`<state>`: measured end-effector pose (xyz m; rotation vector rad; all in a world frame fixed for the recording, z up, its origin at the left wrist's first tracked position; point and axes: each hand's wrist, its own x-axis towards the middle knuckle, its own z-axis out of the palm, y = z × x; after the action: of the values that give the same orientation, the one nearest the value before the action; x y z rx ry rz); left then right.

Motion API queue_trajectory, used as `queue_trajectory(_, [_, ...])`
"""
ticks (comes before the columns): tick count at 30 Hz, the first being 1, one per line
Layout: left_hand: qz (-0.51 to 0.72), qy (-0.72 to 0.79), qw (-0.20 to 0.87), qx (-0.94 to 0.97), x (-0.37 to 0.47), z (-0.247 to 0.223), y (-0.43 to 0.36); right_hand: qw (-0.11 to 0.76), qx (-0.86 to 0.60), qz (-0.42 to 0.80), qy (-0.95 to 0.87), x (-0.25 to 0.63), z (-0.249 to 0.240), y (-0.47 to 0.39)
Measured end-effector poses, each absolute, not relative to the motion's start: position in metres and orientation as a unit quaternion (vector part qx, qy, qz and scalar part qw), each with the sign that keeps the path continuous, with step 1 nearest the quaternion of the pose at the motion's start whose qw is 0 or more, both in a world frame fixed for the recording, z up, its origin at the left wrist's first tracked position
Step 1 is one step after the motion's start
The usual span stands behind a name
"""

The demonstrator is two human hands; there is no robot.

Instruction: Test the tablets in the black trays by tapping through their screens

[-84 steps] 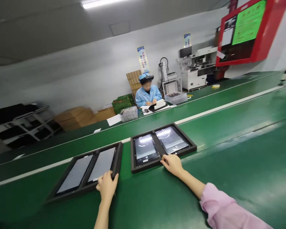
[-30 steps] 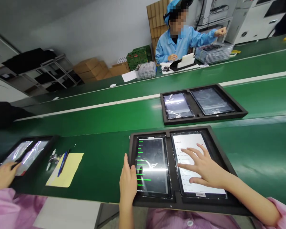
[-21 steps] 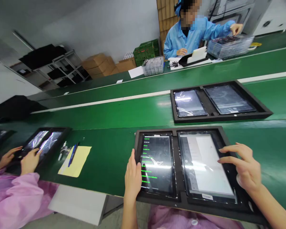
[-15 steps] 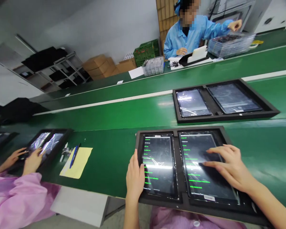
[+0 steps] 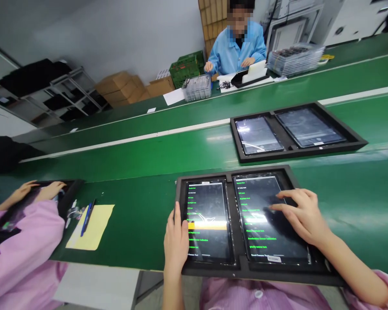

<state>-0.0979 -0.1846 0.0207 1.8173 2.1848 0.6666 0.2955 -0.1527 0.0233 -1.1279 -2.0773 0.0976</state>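
Head view, close above tray (image 5: 242,271), facing forward-down.

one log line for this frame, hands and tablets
left hand: thumb on left tablet | right hand: fingertips on right tablet | both in near tray | belt

Green menu lines on both tablets (image 5: 210,221) are too small to read.

open belt on both sides of the near tray
bare green belt (image 5: 142,215) left of the near tray (image 5: 236,272); a second tray (image 5: 297,148) blocks behind, yellow paper (image 5: 90,226) farther left.
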Motion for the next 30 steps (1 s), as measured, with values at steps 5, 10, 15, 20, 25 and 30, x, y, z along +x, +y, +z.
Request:
queue_trajectory(5, [0.338, 0.661, 0.069, 0.666, -0.096, 0.019, -0.187, 0.282, -0.446, 0.066, -0.847, 0.289, 0.021, -0.148])
queue_trajectory(10, [0.287, 0.621, 0.079, 0.725, -0.091, 0.019, -0.191, 0.260, -0.414, 0.060, -0.870, 0.285, 0.022, -0.149])
queue_trajectory(15, [0.314, 0.612, 0.106, 0.718, -0.095, 0.020, -0.193, 0.258, -0.430, 0.054, -0.864, 0.285, 0.021, -0.150])
queue_trajectory(20, [0.319, 0.639, 0.101, 0.692, -0.090, 0.022, -0.192, 0.258, -0.431, 0.052, -0.863, 0.285, 0.021, -0.150])
queue_trajectory(25, [0.388, 0.627, 0.098, 0.668, -0.093, 0.043, -0.188, 0.234, -0.395, 0.063, -0.886, 0.283, 0.020, -0.152])
queue_trajectory(30, [0.166, 0.527, 0.263, 0.791, -0.087, 0.089, -0.147, 0.254, -0.400, 0.054, -0.879, 0.296, 0.023, -0.125])
